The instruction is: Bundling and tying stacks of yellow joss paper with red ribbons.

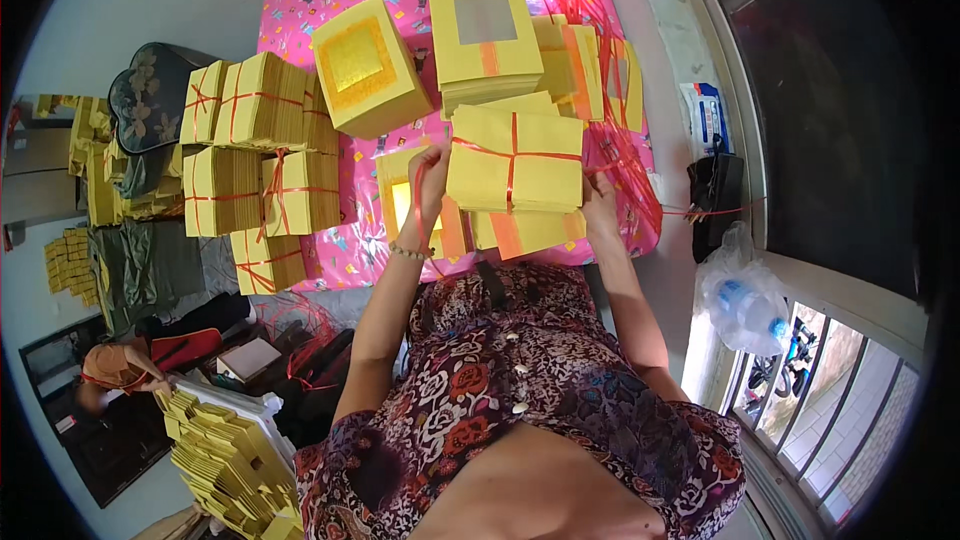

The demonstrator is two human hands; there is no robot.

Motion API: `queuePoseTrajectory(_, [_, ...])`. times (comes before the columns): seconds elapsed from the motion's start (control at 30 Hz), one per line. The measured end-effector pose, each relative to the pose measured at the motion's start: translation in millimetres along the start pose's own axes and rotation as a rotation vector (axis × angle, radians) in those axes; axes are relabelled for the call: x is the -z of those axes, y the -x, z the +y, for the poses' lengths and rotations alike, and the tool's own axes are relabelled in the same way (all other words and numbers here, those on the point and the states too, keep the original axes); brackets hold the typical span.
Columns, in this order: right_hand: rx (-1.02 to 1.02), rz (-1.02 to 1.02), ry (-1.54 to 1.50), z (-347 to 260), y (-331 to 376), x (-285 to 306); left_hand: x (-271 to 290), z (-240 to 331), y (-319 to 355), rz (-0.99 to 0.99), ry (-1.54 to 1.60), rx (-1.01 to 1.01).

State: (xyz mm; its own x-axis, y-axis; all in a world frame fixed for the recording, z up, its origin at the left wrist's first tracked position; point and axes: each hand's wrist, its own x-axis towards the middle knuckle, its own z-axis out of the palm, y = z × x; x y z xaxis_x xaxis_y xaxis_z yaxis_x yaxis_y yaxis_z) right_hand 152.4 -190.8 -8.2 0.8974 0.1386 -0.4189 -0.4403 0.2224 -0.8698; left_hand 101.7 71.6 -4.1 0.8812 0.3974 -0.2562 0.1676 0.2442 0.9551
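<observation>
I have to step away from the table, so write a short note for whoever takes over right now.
Left hand pinches the red string at the left edge of the yellow paper bundle.
Right hand grips the bundle's lower right corner; fingers mostly hidden.
Bundle sits on loose yellow sheets on the pink cloth, string already crossed over its top.
Done: tied bundles stacked at left.
Left: whether a knot is tied cannot be seen; untied stacks lie behind.

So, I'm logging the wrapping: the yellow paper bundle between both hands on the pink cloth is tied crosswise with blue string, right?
Not quite. The string crossing the yellow paper bundle is red, not blue, as the head view shows. The rest holds: the left hand and right hand flank it over the pink cloth.
</observation>
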Motion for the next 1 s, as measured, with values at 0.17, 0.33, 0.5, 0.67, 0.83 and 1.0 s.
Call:
queuePoseTrajectory(0.17, [0.087, 0.053, 0.085, 4, 5, -4, -13, -10, 14, 0.016, -0.093, -0.137])
queuePoseTrajectory(0.33, [0.045, 0.052, 0.051, -1, 3, 0, -13, -13, 3, 0.166, -0.197, -0.01])
queuePoseTrajectory(0.5, [-0.027, -0.002, -0.015, 0, -1, -2, 39, -62, -2, -0.014, -0.497, -0.259])
queuePoseTrajectory(0.67, [-0.033, -0.02, -0.042, -1, -3, 4, 73, -48, -7, -0.747, 0.931, 0.629])
queuePoseTrajectory(0.83, [-0.04, -0.048, -0.021, -5, -2, 4, 68, -51, 3, -0.529, 1.374, 0.616])
queuePoseTrajectory(1.0, [-0.058, -0.058, -0.068, -7, -1, 5, 43, -34, 4, -0.053, 1.561, 0.468])
